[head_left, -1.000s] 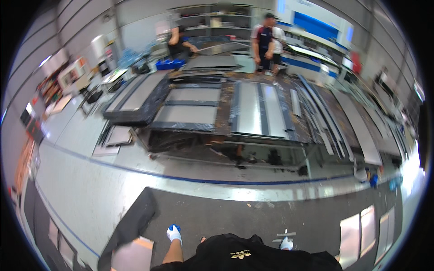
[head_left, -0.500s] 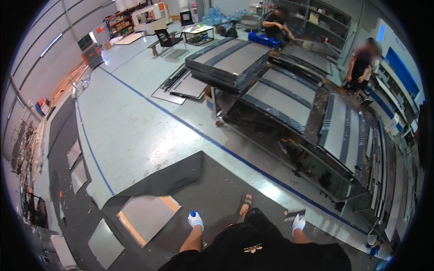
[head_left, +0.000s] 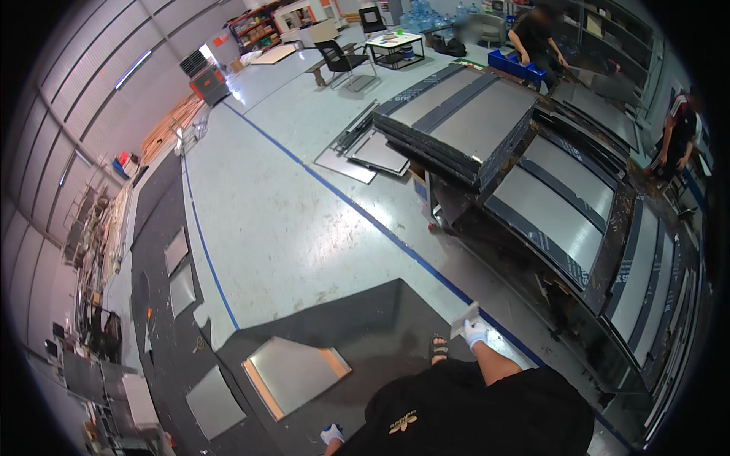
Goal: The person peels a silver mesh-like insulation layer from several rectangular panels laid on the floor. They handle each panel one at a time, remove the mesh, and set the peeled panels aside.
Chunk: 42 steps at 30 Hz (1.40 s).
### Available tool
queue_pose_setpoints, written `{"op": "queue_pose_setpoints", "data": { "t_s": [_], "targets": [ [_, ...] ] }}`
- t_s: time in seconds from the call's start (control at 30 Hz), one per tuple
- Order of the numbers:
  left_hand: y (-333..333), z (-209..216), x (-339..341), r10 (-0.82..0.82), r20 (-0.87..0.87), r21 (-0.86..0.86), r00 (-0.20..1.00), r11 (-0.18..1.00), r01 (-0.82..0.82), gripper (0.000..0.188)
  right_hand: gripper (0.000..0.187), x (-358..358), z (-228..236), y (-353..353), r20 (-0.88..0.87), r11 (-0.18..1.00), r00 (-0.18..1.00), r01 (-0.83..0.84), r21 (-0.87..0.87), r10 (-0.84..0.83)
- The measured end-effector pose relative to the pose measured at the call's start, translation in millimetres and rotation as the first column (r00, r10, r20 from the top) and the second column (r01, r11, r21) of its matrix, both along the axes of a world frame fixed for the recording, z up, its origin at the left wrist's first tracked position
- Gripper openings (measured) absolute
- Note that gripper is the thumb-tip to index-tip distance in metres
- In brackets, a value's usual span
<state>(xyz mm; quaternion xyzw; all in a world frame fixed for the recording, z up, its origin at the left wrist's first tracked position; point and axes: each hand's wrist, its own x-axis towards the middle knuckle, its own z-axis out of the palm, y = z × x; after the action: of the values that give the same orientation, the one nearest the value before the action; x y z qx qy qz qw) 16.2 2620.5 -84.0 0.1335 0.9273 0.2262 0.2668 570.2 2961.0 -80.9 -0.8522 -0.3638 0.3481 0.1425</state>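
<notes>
A white-and-blue glove covers my right hand (head_left: 475, 333), which grips a small flat grey plate (head_left: 463, 319) by its edge, tilted, out ahead of my right side. My left hand (head_left: 331, 434), gloved the same way, is low at the bottom edge with its fingers curled; whatever may be in it cannot be made out. Beyond and left of that hand, a grey panel (head_left: 293, 370) with orange-tan strips along two sides lies on the dark floor mat (head_left: 372, 319). Farther left lies a plain grey panel (head_left: 215, 403).
At right, framed grey panels (head_left: 547, 209) with dark strips lie on a long workbench, beside stacked panels (head_left: 456, 114). Two people (head_left: 536, 38) work behind it. Two smaller sheets (head_left: 182, 289) lie at left. A black chair (head_left: 342, 64) and low table (head_left: 397, 45) stand far back.
My right hand has swung forward and inward with the grey plate, raising it. My left hand has dropped back toward the bottom edge. The view has turned, so the surroundings shift rightward.
</notes>
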Motion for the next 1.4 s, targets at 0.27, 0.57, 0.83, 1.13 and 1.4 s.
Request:
{"op": "queue_pose_setpoints", "data": {
  "t_s": [0.27,0.57,0.83,1.13,1.4],
  "targets": [
    [161.7,-35.9,17.9,0.400,0.272,0.109,0.875,0.891,-0.441,0.015,0.063,-92.7,76.3,175.5,-0.053,0.860,0.866,-0.500,-0.103,0.498],
    [320.9,-60.4,-107.3,0.521,0.387,0.151,0.760,0.778,-0.610,0.016,0.060,-127.1,79.5,242.4,0.209,0.986,0.969,-0.102,-0.132,0.128],
    [576.9,-34.8,-282.9,0.282,0.555,0.485,0.783,0.655,-0.579,0.025,0.049,-250.9,75.8,323.8,0.246,0.948,0.917,0.289,0.132,-0.314],
    [730.5,13.2,-390.7,0.160,0.365,0.612,0.917,0.701,-0.366,0.022,0.052,-340.8,14.5,509.4,0.155,0.980,0.976,0.127,0.151,-0.150],
    [638.8,-1.0,-351.7,0.647,-0.094,-0.319,0.756,0.700,-0.639,0.045,0.058,-456.3,-30.3,749.7,0.163,0.968,0.955,-0.248,-0.017,0.248]
  ]
}}
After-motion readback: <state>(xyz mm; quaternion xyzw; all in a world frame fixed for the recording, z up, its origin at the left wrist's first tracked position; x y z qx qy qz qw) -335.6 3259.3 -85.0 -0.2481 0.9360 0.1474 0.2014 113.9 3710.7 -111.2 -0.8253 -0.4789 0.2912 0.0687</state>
